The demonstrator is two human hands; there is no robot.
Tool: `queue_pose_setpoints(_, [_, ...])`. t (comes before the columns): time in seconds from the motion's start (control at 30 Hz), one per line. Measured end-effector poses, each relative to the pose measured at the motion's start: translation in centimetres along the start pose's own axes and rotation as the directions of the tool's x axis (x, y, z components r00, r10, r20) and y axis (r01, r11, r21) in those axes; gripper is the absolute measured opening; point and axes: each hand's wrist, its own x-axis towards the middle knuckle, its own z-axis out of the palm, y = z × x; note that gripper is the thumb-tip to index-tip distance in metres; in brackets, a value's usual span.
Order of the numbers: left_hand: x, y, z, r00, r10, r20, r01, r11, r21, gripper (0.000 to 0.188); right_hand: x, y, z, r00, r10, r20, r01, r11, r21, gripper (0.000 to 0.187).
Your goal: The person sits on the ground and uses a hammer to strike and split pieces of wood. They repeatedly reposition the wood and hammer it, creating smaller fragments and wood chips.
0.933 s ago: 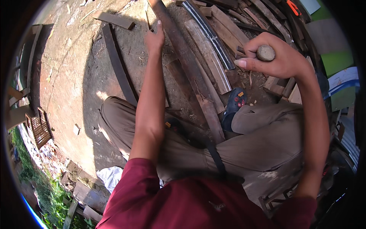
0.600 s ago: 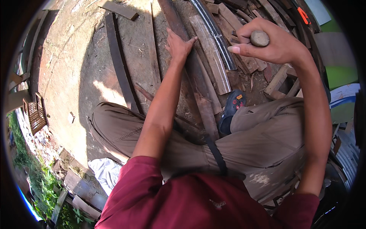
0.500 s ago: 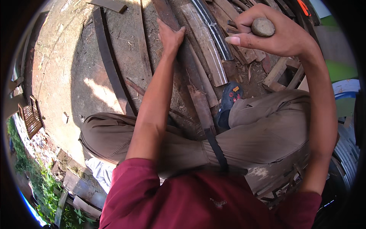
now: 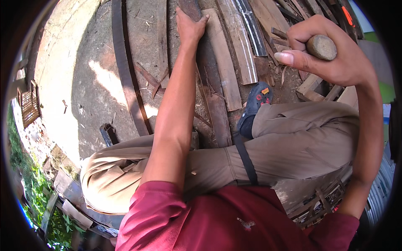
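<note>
My left hand [image 4: 191,27] reaches forward and grips a long dark wooden plank [image 4: 211,92], its thumb over the right edge and its fingers at the left. The plank runs back toward my lap between my legs. On the right, my raised right hand [image 4: 335,62] is closed around a thick wooden handle [image 4: 323,47]. The handle's round butt end faces me. Whatever is at its other end is hidden behind the fist. A paler plank [image 4: 224,62] lies just right of the gripped one.
Several planks lie on the ground ahead, among them a dark curved strip [image 4: 125,62] at left and a white-striped board [image 4: 240,46]. A wooden frame [image 4: 314,85] stands right of my shoe [image 4: 255,106]. A slatted crate [image 4: 29,106] sits far left.
My right hand has moved right and nearer with the handle. My left hand remains on the plank, slightly farther up in view. The whole view has shifted, and a short dark block now shows beside my left knee.
</note>
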Motion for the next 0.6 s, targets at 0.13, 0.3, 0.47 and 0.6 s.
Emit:
queue_pose_setpoints(0.13, [-1.7,0.5,0.1,0.999,0.039,-0.014,-0.039,0.999,-0.008,0.107,0.4,-2.3,-0.3,0.992,0.038,0.117,-0.033,0.999,-0.039,0.041])
queue_pose_setpoints(0.3, [-2.5,-1.2,-0.5,0.995,0.08,-0.055,-0.082,0.996,-0.032,0.095,1.6,-3.3,3.3,0.998,0.031,-0.059,-0.036,0.996,-0.079,0.052])
queue_pose_setpoints(0.47, [-3.0,-1.4,-2.8,0.998,0.008,-0.057,-0.005,0.999,0.051,0.072,3.1,-2.3,7.5,0.968,0.218,-0.124,-0.193,0.964,0.185,0.051])
queue_pose_setpoints(0.6, [0.3,1.8,-8.2,0.992,-0.014,0.125,-0.013,0.977,0.213,0.053,5.4,-0.2,10.6,0.919,0.394,0.015,-0.376,0.864,0.336,0.05])
